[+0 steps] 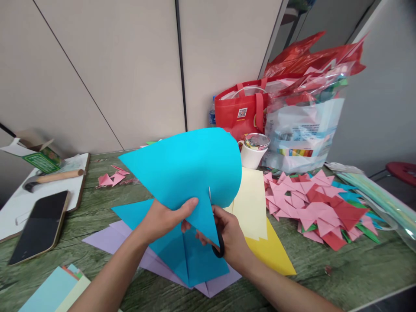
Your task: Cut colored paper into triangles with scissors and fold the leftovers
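Blue sheet (185, 169) between left hand (162, 219) and right hand (232, 238), seemingly on scissors (218, 247).

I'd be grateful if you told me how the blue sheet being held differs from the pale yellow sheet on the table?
The blue sheet is lifted off the table and curls over at the top, while the pale yellow sheet lies flat. The blue sheet is pinched by the left hand, with scissors in the right hand at its edge; the pale yellow sheet is untouched. The blue is vivid, the yellow pale. Both are plain coloured paper.
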{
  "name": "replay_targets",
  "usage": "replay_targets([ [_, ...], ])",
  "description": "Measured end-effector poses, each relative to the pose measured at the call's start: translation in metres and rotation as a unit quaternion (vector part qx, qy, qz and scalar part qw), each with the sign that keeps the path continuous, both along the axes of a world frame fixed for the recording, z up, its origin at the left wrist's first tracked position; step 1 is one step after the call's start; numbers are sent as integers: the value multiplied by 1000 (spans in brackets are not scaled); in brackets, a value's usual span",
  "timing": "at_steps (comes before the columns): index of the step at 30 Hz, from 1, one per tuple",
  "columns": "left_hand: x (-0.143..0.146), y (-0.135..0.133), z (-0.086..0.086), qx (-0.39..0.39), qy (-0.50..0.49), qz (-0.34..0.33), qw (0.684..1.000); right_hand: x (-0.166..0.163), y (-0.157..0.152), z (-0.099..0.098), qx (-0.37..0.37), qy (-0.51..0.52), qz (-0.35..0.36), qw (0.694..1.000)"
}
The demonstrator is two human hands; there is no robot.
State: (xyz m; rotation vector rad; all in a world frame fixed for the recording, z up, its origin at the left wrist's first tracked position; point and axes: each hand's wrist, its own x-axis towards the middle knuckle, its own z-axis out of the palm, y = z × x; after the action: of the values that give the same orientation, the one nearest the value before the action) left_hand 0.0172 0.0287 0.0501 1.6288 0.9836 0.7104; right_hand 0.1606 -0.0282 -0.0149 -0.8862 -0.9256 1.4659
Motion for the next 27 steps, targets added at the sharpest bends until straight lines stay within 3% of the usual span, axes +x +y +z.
replay_targets([
  [15,1,0,-2,-1,-18,6,1000,-3,0,-2,-17,30,4,999],
  [22,4,-4,-9,-33,2,20,999,2,3,3,61,8,-23,998],
  [27,6,-5,-15,-57,17,41,997,5,5,0,72,20,-19,997],
])
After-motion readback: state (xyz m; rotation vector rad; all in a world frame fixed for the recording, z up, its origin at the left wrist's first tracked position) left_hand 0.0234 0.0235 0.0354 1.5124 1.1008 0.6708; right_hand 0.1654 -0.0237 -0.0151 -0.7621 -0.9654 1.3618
